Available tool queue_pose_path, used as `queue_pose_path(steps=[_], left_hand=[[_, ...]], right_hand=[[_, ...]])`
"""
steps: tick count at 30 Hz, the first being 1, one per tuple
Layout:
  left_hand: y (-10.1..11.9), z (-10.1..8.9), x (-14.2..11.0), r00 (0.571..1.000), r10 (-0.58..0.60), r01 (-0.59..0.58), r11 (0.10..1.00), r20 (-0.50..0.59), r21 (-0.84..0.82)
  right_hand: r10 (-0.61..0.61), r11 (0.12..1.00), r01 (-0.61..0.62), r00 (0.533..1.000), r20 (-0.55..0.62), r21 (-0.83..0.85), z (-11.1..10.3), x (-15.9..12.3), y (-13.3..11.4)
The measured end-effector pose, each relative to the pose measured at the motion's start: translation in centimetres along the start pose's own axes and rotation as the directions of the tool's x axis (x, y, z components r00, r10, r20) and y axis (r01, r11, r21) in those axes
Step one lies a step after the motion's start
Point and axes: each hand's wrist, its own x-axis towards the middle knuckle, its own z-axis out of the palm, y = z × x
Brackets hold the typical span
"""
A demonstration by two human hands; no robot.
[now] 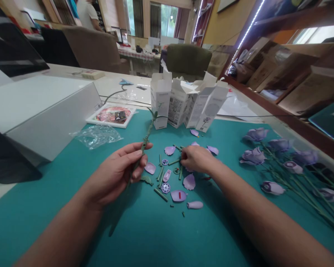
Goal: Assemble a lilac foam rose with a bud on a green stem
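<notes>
Curtained windows (168, 22) shine bright at 12 o'clock — a checked-cloth table (140, 55) at 11, a brown chair (91, 48) toward 10, an olive chair (188, 59) near 1. A glowing light strip (246, 34) edges brown shelving (272, 28) at 2 o'clock — a yellow wall (218, 27) stands at 1.

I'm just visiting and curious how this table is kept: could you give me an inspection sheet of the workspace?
Surface: green mat on a white table.
Job's things: green stem in hand; loose purple petals, green tubes and wheels scattered on the mat.
Clutter: crumpled clear plastic at left; open white cartons behind the parts.
Left grip: left hand closed around the stem.
Right grip: right hand down among the parts; whether it holds one, cannot tell.
Cables: grey cable near the large white box.
Surroundings: purple flowers at right; chair and a person beyond.
</notes>
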Motion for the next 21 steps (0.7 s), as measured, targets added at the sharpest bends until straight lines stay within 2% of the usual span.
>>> queue_pose_path(steps=[2,4,7,9,13,17,19,21], left_hand=[[0.0,0.1,-0.1,1.000,0.003,-0.002,1.000,0.014,-0.004],[0.0,0.1,-0.1,1.000,0.002,-0.002,1.000,0.025,-0.010],[-0.1,-0.1,-0.2,0.999,0.005,-0.005,1.000,0.042,-0.012],[-0.2,-0.1,-0.2,0.999,0.008,-0.008,1.000,0.052,-0.010],[-0.3,0.1,-0.2,0.999,-0.001,0.002,1.000,0.052,-0.007],[-0.3,0.5,-0.2,0.999,-0.007,0.007,1.000,0.041,0.015],[-0.3,0.5,-0.2,0.999,-0.009,0.008,1.000,0.041,0.019],[-0.3,0.6,-0.2,0.999,-0.008,0.007,1.000,0.038,0.022]], right_hand=[[-0.021,0.997,0.022,1.000,-0.014,0.073,-0.2,-0.4,0.5],[-0.036,0.968,0.044,0.999,-0.034,0.246,-0.4,-1.1,1.7],[-0.029,0.816,0.057,0.998,-0.058,0.575,-0.3,-2.8,3.9],[0.006,0.715,0.004,1.000,-0.012,0.699,0.0,-4.2,5.4],[0.083,0.542,-0.153,0.988,0.129,0.826,1.1,-6.7,7.2],[0.104,0.315,-0.169,0.984,0.143,0.934,2.1,-8.0,7.5],[0.110,0.252,-0.161,0.984,0.137,0.954,2.4,-8.3,7.4],[0.111,0.231,-0.141,0.987,0.118,0.963,2.5,-8.6,7.4]])
